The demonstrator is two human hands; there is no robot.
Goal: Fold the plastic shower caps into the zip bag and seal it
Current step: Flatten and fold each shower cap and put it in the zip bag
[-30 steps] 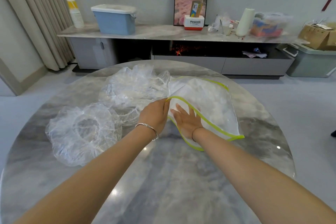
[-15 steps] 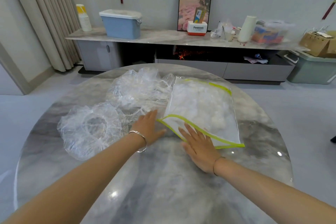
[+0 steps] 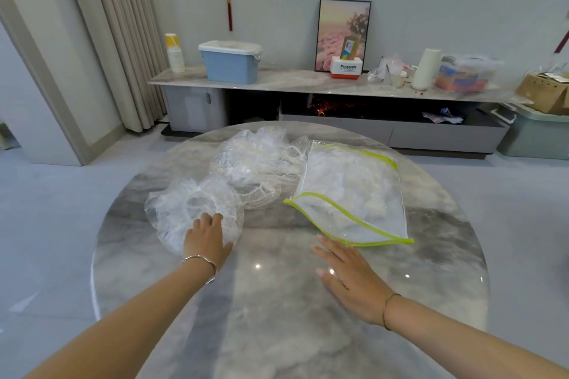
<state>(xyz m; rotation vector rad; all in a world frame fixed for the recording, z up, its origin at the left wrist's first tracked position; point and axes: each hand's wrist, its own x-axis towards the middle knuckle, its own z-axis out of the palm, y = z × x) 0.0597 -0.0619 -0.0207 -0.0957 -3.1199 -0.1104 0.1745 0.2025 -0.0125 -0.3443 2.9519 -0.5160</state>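
Note:
A clear zip bag [image 3: 354, 191] with yellow-green edges lies on the round marble table [image 3: 277, 317], right of centre, its mouth gaping toward me and white crumpled plastic inside. A single clear shower cap [image 3: 184, 209] lies spread at the left. My left hand [image 3: 206, 238] rests on its near edge, fingertips on the plastic. A heap of more clear caps [image 3: 255, 163] sits behind it. My right hand [image 3: 348, 277] lies flat on the bare tabletop just below the bag's mouth, fingers straight, holding nothing.
Behind the table runs a long low cabinet [image 3: 277, 83] with a blue lidded bin [image 3: 231, 61], a framed picture, a white roll and boxes on it. Curtains hang at the left. Grey floor surrounds the table.
Both hands left the bag's mouth. My left hand moved left onto the single cap. My right hand drew back toward me onto the table. The camera tilted up.

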